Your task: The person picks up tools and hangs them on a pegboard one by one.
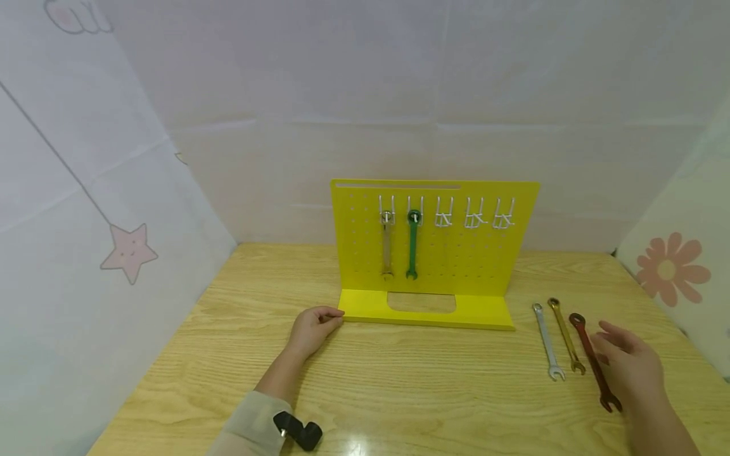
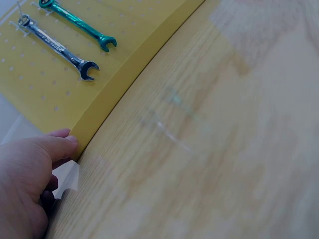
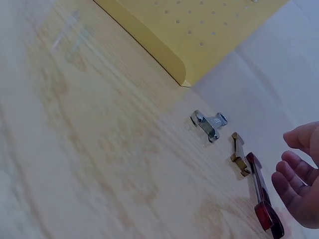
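Pale sleeve cloth (image 1: 253, 418) lies nearest, above the front-left part of the desk (image 1: 445, 380). On the desk's rear half stands a yellow pegboard (image 1: 430, 253); the left hand (image 1: 312, 332) pinches the front-left corner of its base. Over by the desk's right edge is the right hand (image 1: 633, 367), holding nothing, fingers loosely bent with some gap to the thumb. Just to its left, the red wrench (image 1: 594, 366) lies flat, its long axis slanting from the ring end, toward the desk's back edge, to the open end, nearer the front and the right edge. That puts the shaft alongside the right hand's finger side, with the left hand well apart beyond the whole base; whether right fingertips touch the metal, I cannot tell. Left of it lie the gold wrench (image 1: 564, 332), then the silver wrench (image 1: 547, 342), both slanting similarly toward the front.
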Motion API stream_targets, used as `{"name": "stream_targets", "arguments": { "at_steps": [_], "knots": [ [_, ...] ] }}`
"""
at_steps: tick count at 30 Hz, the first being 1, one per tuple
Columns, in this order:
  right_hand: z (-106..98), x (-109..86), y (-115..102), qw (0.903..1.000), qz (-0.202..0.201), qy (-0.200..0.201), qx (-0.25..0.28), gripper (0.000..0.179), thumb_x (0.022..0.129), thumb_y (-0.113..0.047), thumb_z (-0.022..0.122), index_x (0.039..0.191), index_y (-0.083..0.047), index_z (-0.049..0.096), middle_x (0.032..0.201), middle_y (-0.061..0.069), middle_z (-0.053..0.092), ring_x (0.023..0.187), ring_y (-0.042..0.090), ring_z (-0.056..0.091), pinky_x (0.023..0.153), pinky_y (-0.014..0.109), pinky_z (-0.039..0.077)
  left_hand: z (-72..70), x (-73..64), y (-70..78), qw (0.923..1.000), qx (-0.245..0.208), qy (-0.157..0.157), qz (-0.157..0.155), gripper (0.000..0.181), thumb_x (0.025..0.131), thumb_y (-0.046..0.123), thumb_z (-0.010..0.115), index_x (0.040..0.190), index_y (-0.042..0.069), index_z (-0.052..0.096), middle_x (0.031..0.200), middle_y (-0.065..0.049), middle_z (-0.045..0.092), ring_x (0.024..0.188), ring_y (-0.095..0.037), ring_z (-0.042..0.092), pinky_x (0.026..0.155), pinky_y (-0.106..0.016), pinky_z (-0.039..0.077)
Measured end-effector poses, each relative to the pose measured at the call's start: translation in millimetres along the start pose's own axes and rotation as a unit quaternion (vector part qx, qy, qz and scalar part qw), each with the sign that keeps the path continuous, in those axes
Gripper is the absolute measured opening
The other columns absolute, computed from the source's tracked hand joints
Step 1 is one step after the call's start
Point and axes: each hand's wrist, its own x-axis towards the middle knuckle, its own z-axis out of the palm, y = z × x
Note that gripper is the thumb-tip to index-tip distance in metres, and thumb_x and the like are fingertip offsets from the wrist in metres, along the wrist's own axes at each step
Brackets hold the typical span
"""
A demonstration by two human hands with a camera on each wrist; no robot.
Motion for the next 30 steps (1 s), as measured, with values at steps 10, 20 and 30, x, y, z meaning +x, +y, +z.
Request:
{"name": "stream_targets", "arguments": {
  "at_steps": [10, 20, 30],
  "knots": [
    [-1.9, 1.0, 5.7, 0.999, 0.002, 0.009, -0.043, 0.014, 0.094, -0.034, 0.066, 0.106, -0.04, 0.062, 0.078, -0.033, 0.058, 0.072, -0.004, 0.061, 0.065, 0.021, 0.053, -0.2, -1.0, -1.4, 1.0, 0.006, -0.001, 0.006, 0.014, 0.09, 0.016, 0.071, 0.1, 0.01, 0.077, 0.098, -0.005, 0.073, 0.075, -0.012, 0.054, 0.068, -0.025, 0.044],
    [-1.2, 5.5, 7.1, 0.9918, 0.003, 0.004, -0.128, 0.058, 0.095, -0.037, 0.062, 0.141, -0.003, 0.05, 0.075, -0.033, 0.056, 0.068, -0.004, 0.06, 0.064, 0.024, 0.054, 1.0, 0.1, -0.5, 1.0, 0.003, 0.001, 0.002, 0.013, 0.09, 0.016, 0.071, 0.1, 0.011, 0.077, 0.098, -0.005, 0.073, 0.076, -0.011, 0.053, 0.07, -0.025, 0.044],
    [-2.7, 8.1, 4.7, 0.9693, -0.008, -0.007, -0.246, 0.07, 0.096, -0.041, 0.06, 0.141, 0.01, 0.042, 0.098, 0.009, 0.074, 0.068, -0.004, 0.055, 0.062, 0.024, 0.052, -0.4, -1.2, 0.1, 1.0, -0.001, -0.002, 0.0, 0.013, 0.089, 0.016, 0.071, 0.1, 0.011, 0.077, 0.099, -0.005, 0.073, 0.076, -0.012, 0.054, 0.07, -0.025, 0.045]
  ]
}}
